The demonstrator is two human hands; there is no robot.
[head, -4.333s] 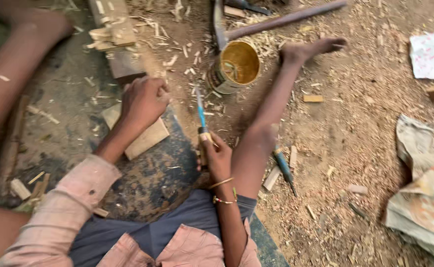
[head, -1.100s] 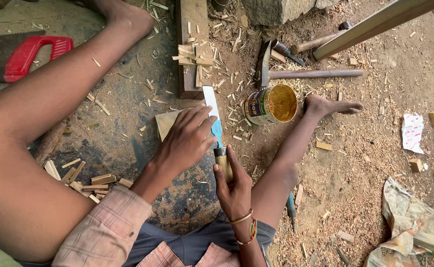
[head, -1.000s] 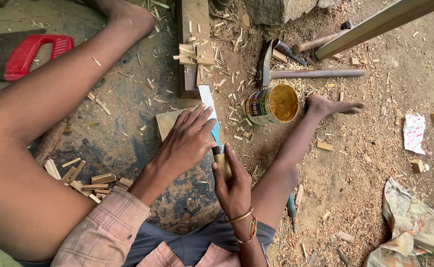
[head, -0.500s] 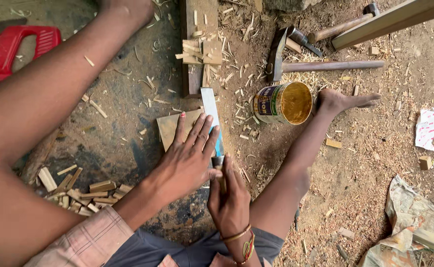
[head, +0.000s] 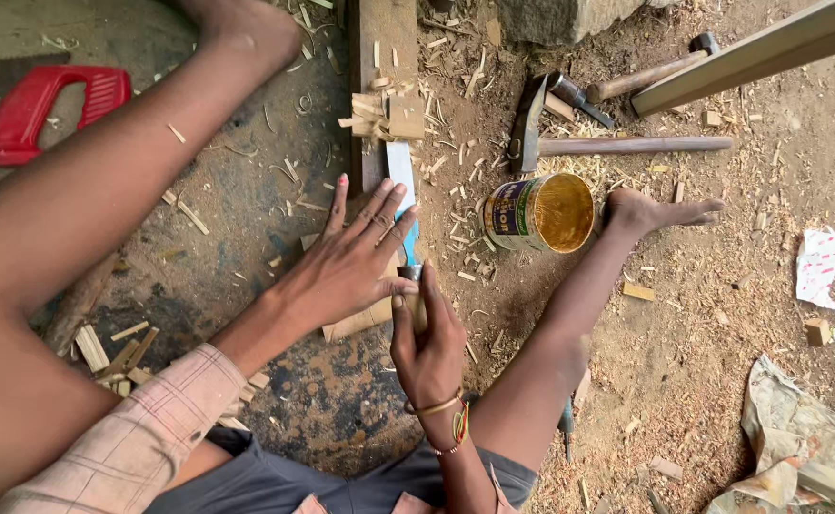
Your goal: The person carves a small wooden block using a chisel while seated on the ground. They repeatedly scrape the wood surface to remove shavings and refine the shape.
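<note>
Left hand [head: 356, 262], now spread flat with fingers open, pins the wooden block [head: 372, 312] on the floor; right hand [head: 427, 338], fist closed around the chisel [head: 404, 205], has slid its blade forward.

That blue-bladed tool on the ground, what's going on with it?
A person sitting on the ground works a chisel against a small wooden block. The right hand grips the chisel's handle, while the left hand lies flat with fingers spread, pressing on the blade and the block. Wood shavings lie all around, with an open tin can, a hammer and a red-handled saw nearby.
</note>
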